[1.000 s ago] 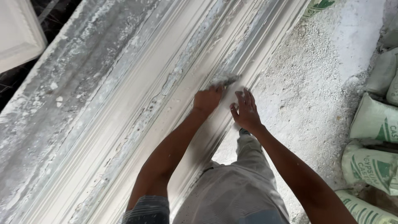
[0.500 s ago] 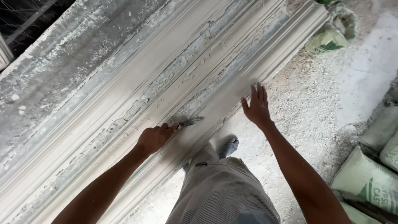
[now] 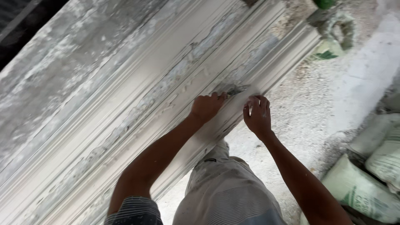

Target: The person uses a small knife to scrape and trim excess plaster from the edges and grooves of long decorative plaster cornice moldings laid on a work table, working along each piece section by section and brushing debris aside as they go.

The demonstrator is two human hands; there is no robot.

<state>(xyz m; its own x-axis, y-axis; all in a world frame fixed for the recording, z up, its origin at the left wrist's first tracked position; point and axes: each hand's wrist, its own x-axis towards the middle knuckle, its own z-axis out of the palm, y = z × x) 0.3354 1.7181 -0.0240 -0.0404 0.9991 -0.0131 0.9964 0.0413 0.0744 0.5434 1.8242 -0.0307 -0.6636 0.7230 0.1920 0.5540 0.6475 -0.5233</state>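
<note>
1. Left hand [image 3: 207, 107] is fisted around the handle of a small scraper [image 3: 234, 89]; fingers fully curled on it. Only the grey blade end shows past the knuckles.
2. Scraper blade lies flat on the white plaster moulding [image 3: 137, 104], near its front edge, pointing toward the right hand.
3. Right hand [image 3: 257, 116] sits just beside the blade tip. Fingers bent and close together, tips on the moulding's edge. It holds nothing that I can make out; whether the fingertips touch the blade, I cannot tell.
4. Moulding is a long stepped profile running diagonally from lower left to upper right, lying on a long grey tabletop [image 3: 50, 83] smeared with dried plaster. Small white crumbs sit in the grooves left of the left hand.
5. Person stands at the moulding's near side, in dusty light trousers [image 3: 225, 187] and a striped sleeve [image 3: 135, 212].
6. Floor [image 3: 308, 108] is covered with white dust.
7. Pale sacks with green print [image 3: 362, 187] are stacked at lower right; another crumpled sack [image 3: 331, 37] lies at the moulding's far end, upper right.
</note>
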